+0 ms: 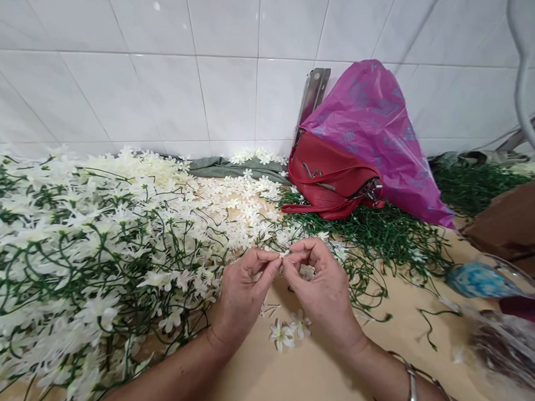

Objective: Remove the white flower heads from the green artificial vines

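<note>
My left hand (242, 289) and my right hand (319, 284) meet fingertip to fingertip above the tan table (312, 382). Both pinch a small white artificial flower (285, 254) between thumbs and forefingers. Two finished white flowers (290, 330) lie on the table just below my hands. A large heap of white flowers on green stems (76, 256) fills the left side. Loose white blossoms (244, 208) are spread behind my hands. Silver bangles (412, 390) sit on my right wrist.
A red handbag (329, 180) rests against a purple plastic bag (374, 128) at the tiled wall. Bare green stems (382, 233) lie below them. A clear plastic bag with something blue (483, 280) and a brown box (512, 222) are at right.
</note>
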